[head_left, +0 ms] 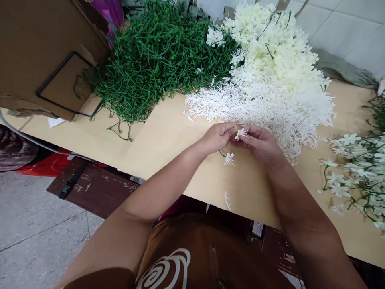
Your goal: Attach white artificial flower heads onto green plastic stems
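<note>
My left hand (218, 136) is closed in a pinch on a thin green stem (222, 153) that hangs below it with a small white flower (229, 159) on its end. My right hand (261, 143) pinches a small white blossom (240, 134) at its fingertips, touching the left hand's fingers. Both hands hover over the tan tabletop (168, 140), just in front of a heap of white plastic flower parts (264, 106).
A pile of green stems (156, 56) lies at the back left, cream blossoms (270, 44) at the back middle. Finished stems with white flowers (357, 168) lie at the right. A brown cardboard box (39, 44) stands at far left. One white piece (227, 200) lies near the table's front edge.
</note>
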`<state>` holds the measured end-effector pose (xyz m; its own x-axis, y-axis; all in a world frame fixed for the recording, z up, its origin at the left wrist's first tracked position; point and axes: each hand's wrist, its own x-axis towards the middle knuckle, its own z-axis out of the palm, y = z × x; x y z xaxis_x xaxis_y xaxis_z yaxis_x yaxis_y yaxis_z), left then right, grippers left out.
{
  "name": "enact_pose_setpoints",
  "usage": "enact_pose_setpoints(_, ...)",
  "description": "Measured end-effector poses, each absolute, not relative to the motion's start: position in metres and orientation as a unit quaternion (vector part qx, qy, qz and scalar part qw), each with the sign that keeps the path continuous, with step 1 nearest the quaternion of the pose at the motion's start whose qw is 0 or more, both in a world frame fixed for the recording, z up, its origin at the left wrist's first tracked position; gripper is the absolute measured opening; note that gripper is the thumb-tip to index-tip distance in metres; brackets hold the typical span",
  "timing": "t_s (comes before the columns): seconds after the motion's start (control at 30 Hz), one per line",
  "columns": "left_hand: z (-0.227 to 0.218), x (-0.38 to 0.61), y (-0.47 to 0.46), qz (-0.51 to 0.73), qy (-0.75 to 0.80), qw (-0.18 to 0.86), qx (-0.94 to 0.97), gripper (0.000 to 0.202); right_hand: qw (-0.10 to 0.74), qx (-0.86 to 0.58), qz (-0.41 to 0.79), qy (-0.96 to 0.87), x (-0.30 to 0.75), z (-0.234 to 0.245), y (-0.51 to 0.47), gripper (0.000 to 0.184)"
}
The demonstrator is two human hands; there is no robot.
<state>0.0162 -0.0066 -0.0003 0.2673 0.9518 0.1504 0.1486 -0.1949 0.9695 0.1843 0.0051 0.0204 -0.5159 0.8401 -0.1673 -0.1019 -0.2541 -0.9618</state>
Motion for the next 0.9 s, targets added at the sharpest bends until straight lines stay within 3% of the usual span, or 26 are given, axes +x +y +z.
enact_pose_setpoints(0.4,0.003,0.018,-0.007,0.427,0.451,0.458,0.636,0.027,0.384,-0.415,0.640,-0.521,0.175,0.013,0.004,0.037)
enact_pose_setpoints(0.6,0.004,0.019,-0.006,0.428,0.457,0.470,0.622,0.029,0.439,-0.420,0.575,-0.548,0.168,0.008,0.000,0.033)
enact_pose_setpoints(0.9,0.002,0.017,-0.006,0.414,0.467,0.465,0.628,0.026,0.455,-0.441,0.543,-0.551,0.164,0.002,-0.002,0.028)
